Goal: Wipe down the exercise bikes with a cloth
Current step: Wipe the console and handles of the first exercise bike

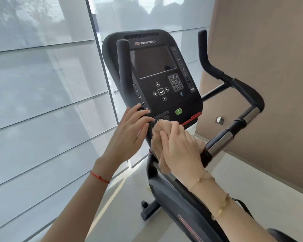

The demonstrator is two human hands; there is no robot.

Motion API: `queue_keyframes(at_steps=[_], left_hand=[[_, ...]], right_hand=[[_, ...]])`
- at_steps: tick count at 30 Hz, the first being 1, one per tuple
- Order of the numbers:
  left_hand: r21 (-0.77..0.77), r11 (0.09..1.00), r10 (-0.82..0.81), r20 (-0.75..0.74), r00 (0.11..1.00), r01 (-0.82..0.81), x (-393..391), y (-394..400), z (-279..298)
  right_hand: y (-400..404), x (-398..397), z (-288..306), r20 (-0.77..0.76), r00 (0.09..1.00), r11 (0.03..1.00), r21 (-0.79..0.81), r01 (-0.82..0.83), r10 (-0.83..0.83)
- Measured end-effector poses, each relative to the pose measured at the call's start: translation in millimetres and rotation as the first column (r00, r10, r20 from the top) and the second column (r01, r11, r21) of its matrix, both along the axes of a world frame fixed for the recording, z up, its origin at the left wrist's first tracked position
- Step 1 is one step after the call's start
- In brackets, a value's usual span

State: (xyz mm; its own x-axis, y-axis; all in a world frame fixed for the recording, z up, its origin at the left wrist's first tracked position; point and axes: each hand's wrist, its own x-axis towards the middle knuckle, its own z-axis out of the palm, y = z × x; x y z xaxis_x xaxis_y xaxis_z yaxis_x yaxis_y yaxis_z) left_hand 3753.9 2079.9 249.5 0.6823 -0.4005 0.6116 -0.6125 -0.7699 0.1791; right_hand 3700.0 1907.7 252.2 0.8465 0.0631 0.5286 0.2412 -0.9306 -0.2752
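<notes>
Beige cloth (162, 137) ×1, right hand (180, 149) gripping | left hand (129, 131) released | bike (164, 81) ×1

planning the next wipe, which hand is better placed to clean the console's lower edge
Right. The right hand already holds the cloth just under the console bottom edge; the left hand rests bare on the console's lower left corner.

Right hand (180, 147) presses cloth (157, 135) against bike console (157, 75).

Cloth (160, 130) below console (152, 74)
</notes>
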Motion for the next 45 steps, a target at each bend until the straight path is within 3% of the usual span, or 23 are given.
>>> queue_keyframes(at_steps=[4,8,12,15,17,20,21,23,25,26,27,29,32,34,37,41,45], left_hand=[[-0.145,0.987,-0.063,0.029,0.998,0.066,10,16,10],[-0.196,0.981,0.013,0.074,0.997,0.002,20,44,21],[-0.202,0.979,0.027,0.113,0.993,-0.004,45,62,36],[-0.246,0.969,0.004,0.146,0.989,0.032,72,69,55],[-0.282,0.957,-0.031,0.135,0.990,0.069,89,70,67],[-0.369,0.924,-0.091,0.046,0.995,0.101,109,71,83],[-0.400,0.911,-0.110,0.009,0.994,0.104,114,71,89],[-0.449,0.885,-0.159,-0.050,0.986,0.120,124,70,99],[-0.472,0.872,-0.188,-0.077,0.979,0.130,132,70,111],[-0.474,0.870,-0.198,-0.076,0.977,0.139,135,69,116],[-0.474,0.868,-0.206,-0.072,0.976,0.148,138,69,121],[-0.468,0.869,-0.209,-0.049,0.977,0.162,141,68,129],[-0.501,0.847,-0.226,-0.038,0.973,0.177,145,72,136],[-0.513,0.837,-0.242,-0.037,0.970,0.190,147,75,137],[-0.541,0.809,-0.303,-0.051,0.952,0.229,147,80,138],[-0.531,0.811,-0.309,-0.031,0.950,0.247,152,85,143],[-0.512,0.819,-0.286,0.030,0.958,0.260,160,85,143]], right_hand=[[54,37,30,-0.139,0.990,0.997,0.069,-0.016,0.026],[63,37,20,0.002,0.997,0.993,-0.091,0.078,-0.078],[61,33,14,-0.017,0.995,0.995,-0.022,0.098,-0.098],[75,61,36,-0.110,0.990,0.939,0.322,0.117,-0.086],[86,91,59,-0.175,0.984,0.780,0.610,0.138,-0.036],[117,135,89,-0.177,0.983,0.572,0.811,0.124,0.038],[128,145,93,-0.162,0.985,0.567,0.817,0.101,0.058],[141,155,85,-0.116,0.993,0.697,0.714,0.063,0.030],[141,146,59,0.002,0.994,0.919,0.383,0.097,-0.106],[138,138,45,0.095,0.976,0.968,0.181,0.175,-0.195],[134,129,33,0.176,0.952,0.968,0.039,0.246,-0.250],[130,121,32,0.183,0.944,0.956,-0.046,0.289,-0.276],[129,139,54,0.042,0.988,0.970,0.199,0.140,-0.151],[139,158,71,0.124,0.985,0.906,0.418,0.060,-0.123],[153,182,109,0.251,0.965,0.788,0.608,-0.100,-0.071],[146,202,151,0.392,0.920,0.789,0.556,-0.261,0.028],[132,204,139,0.311,0.946,0.715,0.640,-0.280,0.093]])
